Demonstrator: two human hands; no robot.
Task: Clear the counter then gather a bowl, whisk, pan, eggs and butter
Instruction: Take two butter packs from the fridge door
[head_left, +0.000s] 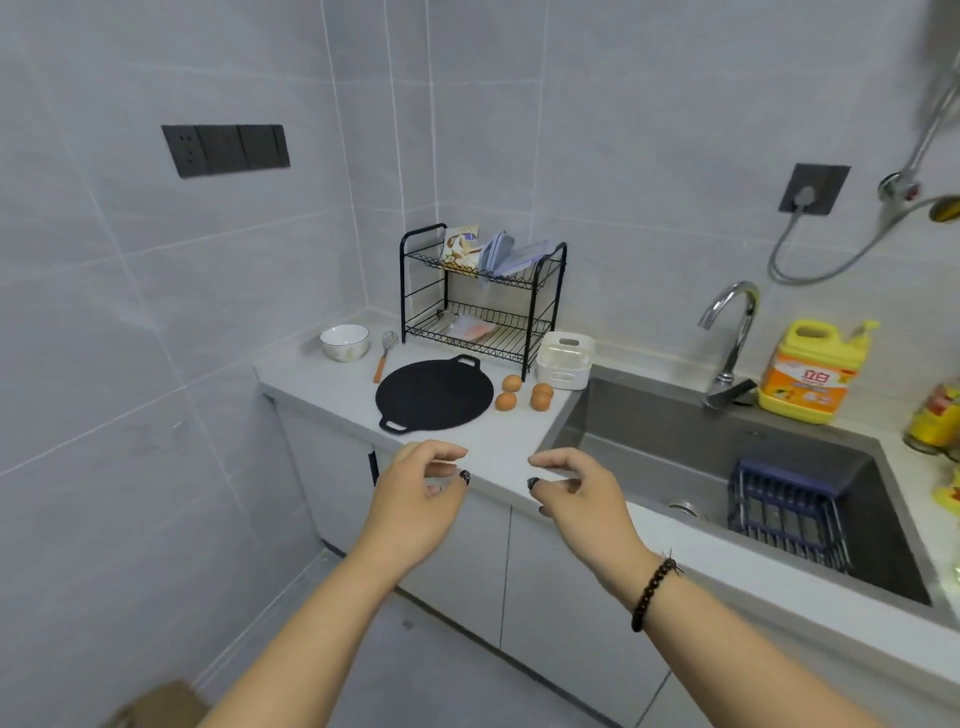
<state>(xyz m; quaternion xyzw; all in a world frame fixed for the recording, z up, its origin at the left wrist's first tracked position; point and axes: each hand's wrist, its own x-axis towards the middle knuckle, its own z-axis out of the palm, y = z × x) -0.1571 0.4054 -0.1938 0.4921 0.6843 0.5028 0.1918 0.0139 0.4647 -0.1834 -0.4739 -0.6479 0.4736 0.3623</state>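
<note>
Left hand (415, 493): raised before the counter's front edge, fingers loosely curled, holding nothing
Right hand (576, 493): level with the left, a gap between them, fingers relaxed, grasping nothing
Counter (498, 457): bare strip between pan and front edge
Pan (434, 394): flat, mid-counter, one handle towards the front edge
Eggs (524, 393): four, just right of the pan, near the sink's rim
Bowl (344, 342): back left, near the wall
Whisk (385, 354): lying between bowl and rack
Rack (480, 296): two-tier, in the back corner
Sink (727, 447): right of the counter, dark basket inside
</note>
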